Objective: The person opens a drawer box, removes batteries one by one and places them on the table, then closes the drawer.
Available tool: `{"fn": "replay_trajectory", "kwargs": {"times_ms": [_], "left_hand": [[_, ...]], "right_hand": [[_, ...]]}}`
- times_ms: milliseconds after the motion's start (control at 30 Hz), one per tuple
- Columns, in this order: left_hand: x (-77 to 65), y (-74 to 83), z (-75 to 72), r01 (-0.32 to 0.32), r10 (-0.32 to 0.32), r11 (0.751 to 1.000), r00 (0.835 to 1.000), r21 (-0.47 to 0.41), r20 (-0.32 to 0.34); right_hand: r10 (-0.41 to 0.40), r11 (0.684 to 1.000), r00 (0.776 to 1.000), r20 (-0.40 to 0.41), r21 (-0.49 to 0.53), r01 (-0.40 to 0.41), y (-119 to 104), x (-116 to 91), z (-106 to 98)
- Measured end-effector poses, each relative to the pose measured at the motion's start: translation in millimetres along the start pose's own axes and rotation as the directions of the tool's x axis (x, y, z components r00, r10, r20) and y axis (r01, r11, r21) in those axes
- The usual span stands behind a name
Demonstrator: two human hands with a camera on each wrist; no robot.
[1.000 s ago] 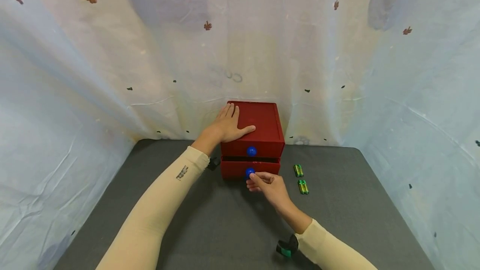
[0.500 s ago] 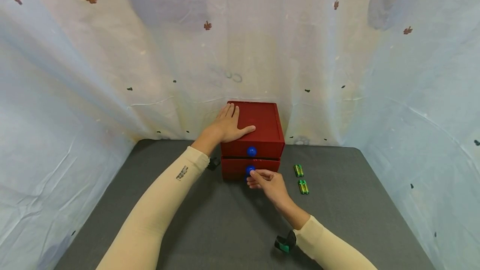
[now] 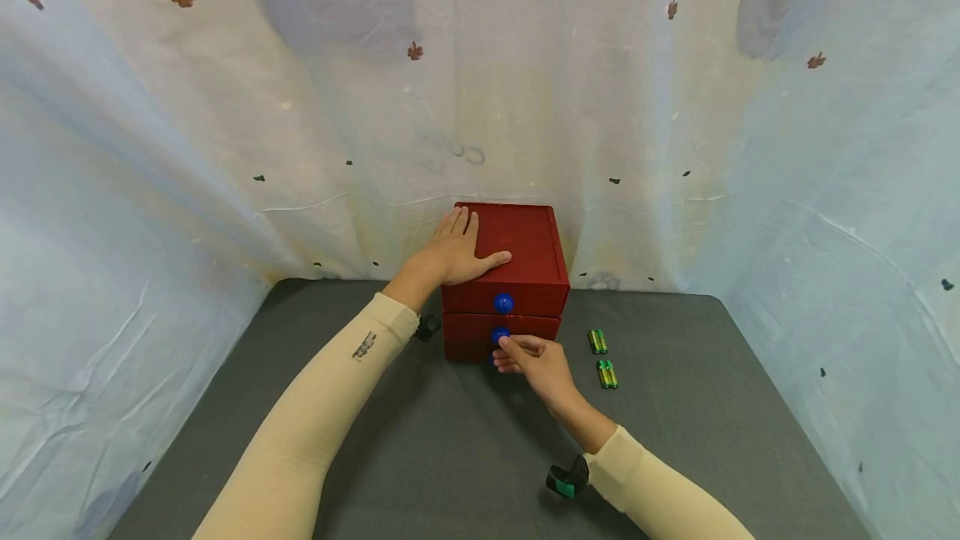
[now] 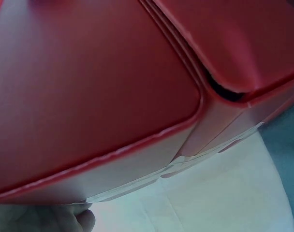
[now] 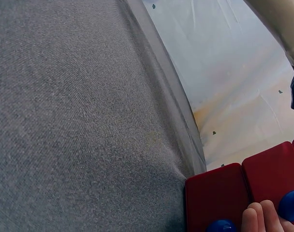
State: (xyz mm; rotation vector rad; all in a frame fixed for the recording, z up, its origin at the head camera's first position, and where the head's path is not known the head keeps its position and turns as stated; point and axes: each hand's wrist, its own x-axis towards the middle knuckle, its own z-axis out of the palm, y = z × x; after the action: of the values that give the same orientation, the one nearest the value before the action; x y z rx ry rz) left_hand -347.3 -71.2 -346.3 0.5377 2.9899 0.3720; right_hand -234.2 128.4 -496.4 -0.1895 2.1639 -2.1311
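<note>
A red chest of drawers (image 3: pixel 525 240) with blue ball knobs stands at the back of the table. My left hand (image 3: pixel 452 252) lies on the left of its top, fingers straight and thumb spread. My right hand (image 3: pixel 543 369) is at the front, thumb and fingers about the blue knob (image 3: pixel 500 335) of the middle drawer (image 3: pixel 467 336). That drawer's front now sits under the upper one with almost no gap in the head view. In the right wrist view a lower knob (image 5: pixel 222 226) shows beside my fingers (image 5: pixel 268 215). The left wrist view shows a narrow dark gap at a red edge.
Two green-and-yellow battery packs, one farther back (image 3: pixel 597 341) and one nearer (image 3: pixel 607 374), lie right of the chest. A dark grey cloth (image 3: pixel 420 457) covers the table. A pale curtain (image 3: pixel 637 107) hangs behind and at the sides.
The middle drawer has slid inward with my right hand at its knob, and the dark opening above it has closed up. My left hand has stayed on the chest's top.
</note>
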Motion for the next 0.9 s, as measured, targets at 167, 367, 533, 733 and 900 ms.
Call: {"fn": "replay_trajectory", "kwargs": {"times_ms": [167,367,533,733,900], "left_hand": [[-0.6,0.2,-0.4,-0.002,0.002,1.000,1.000,-0.004,-0.004],[-0.1,-0.1,-0.7,-0.004,0.004,1.000,1.000,-0.012,-0.001],[2.3,-1.1,0.7,-0.005,0.005,1.000,1.000,0.002,0.002],[2.0,-0.3,1.3,-0.005,0.005,1.000,1.000,0.010,-0.006],[1.3,-0.2,0.8,-0.006,0.006,1.000,1.000,0.011,-0.006]], "right_hand": [[0.010,1.000,1.000,0.002,0.010,-0.010,0.0,1.0,-0.3],[0.037,0.999,0.999,-0.003,0.022,-0.037,-2.1,2.4,-0.6],[0.034,0.999,0.999,-0.005,0.024,-0.034,-3.3,3.2,-0.6],[0.037,0.999,0.999,0.004,0.031,-0.037,-1.7,3.0,-1.6],[0.029,0.999,0.999,-0.013,0.028,-0.029,-3.4,-0.3,-1.6]]}}
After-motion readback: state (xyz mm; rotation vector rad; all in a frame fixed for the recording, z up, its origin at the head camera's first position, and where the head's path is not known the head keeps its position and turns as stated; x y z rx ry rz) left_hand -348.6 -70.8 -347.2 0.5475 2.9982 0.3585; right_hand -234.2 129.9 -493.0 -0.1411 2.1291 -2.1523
